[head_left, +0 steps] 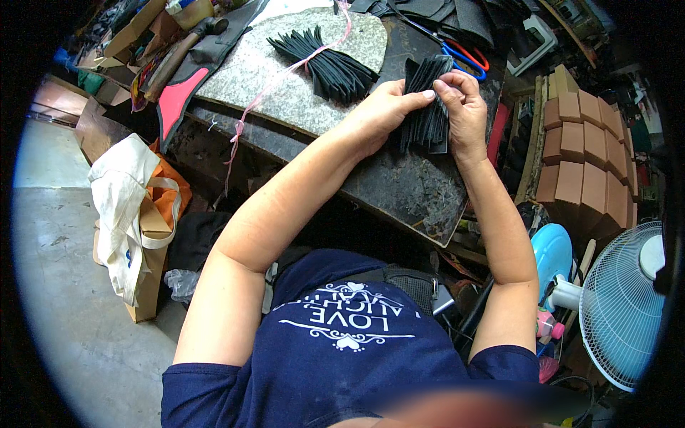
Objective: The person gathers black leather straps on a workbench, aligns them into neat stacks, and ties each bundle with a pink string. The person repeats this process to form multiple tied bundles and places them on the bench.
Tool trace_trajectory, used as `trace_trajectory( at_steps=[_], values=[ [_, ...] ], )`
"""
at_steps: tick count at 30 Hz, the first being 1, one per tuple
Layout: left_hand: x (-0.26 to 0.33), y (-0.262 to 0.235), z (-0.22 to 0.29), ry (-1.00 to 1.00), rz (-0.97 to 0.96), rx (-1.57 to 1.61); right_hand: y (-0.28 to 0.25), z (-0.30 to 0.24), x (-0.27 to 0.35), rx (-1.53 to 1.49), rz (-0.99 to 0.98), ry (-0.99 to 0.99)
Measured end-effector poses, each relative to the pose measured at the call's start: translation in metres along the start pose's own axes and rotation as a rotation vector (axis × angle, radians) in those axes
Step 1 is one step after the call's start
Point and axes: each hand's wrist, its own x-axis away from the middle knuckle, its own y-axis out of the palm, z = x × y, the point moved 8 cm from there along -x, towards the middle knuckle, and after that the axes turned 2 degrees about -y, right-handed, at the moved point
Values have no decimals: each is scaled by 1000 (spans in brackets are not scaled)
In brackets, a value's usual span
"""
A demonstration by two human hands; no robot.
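Stack of black cut pieces (427, 107) gripped upright above the worktable (399, 189): left hand (385, 107) closed on one edge, right hand (464, 107) pinching opposite edge.

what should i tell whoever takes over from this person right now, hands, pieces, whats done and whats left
Left hand: grips the stack of black cut pieces from its left side, thumb on top.
Right hand: fingers pinch the top of the same stack.
The stack is held on edge above the dark worn workbench.
Done, it seems: one bundle of black pieces, tied with a pink cord, lies on the grey speckled slab.
Left: the stack in hand is not tied. Scissors lie just behind it.
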Motion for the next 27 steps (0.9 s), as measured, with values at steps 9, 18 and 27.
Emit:
trace_trajectory(
  at_steps=[9,18,27],
  values=[
    [-1,1,0,-5,-17,3,2,4,1,-96,-9,40],
    [-2,3,3,52,-45,-30,3,-11,0,-23,-13,-103],
    [-1,6,3,56,-74,-63,3,-5,0,10,-19,-39]
  ],
)
